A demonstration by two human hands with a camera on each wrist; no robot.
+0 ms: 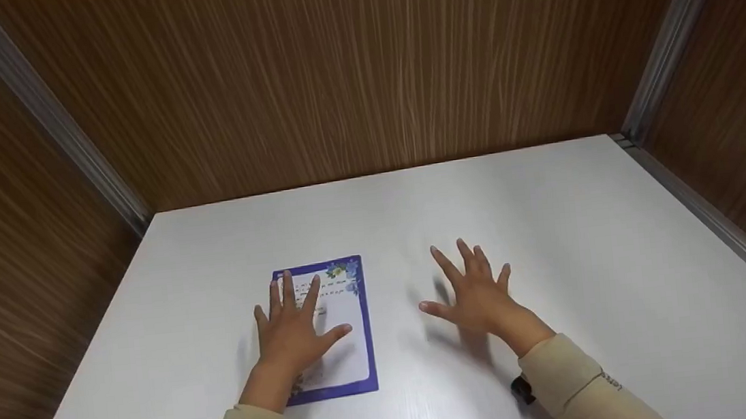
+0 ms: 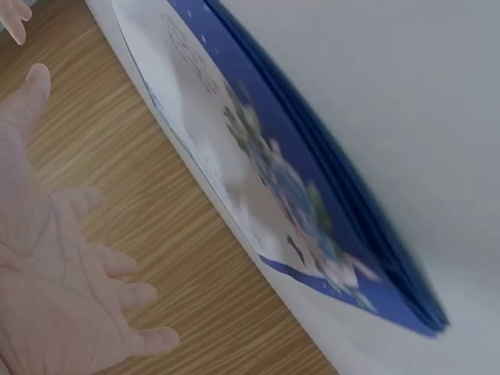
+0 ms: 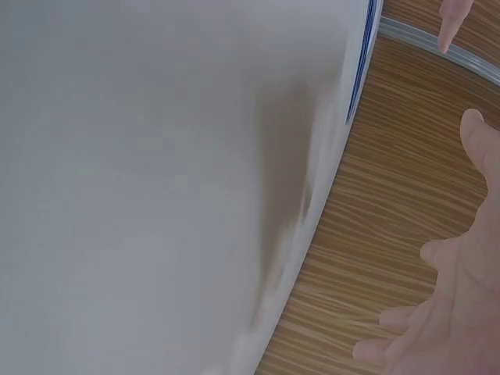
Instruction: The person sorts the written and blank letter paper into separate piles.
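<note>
A white tabletop point(image 1: 623, 247) is enclosed on three sides by brown panelling.

In the head view, the far edge of the tabletop is backed at 12 o'clock by a wood-grain back panel point(image 1: 359, 67), streaked with fine lighter lines; the sides are walled by a left panel point(image 1: 20, 236) at 9 o'clock and a right panel point(image 1: 745, 98) at 3. The corners are marked by grey metal posts, a left post point(image 1: 66, 129) at 10 o'clock and a right post point(image 1: 674, 37) at 2. Between 3 and 4 o'clock, the tabletop is flanked by a pale metal rail point(image 1: 724, 229).
</note>
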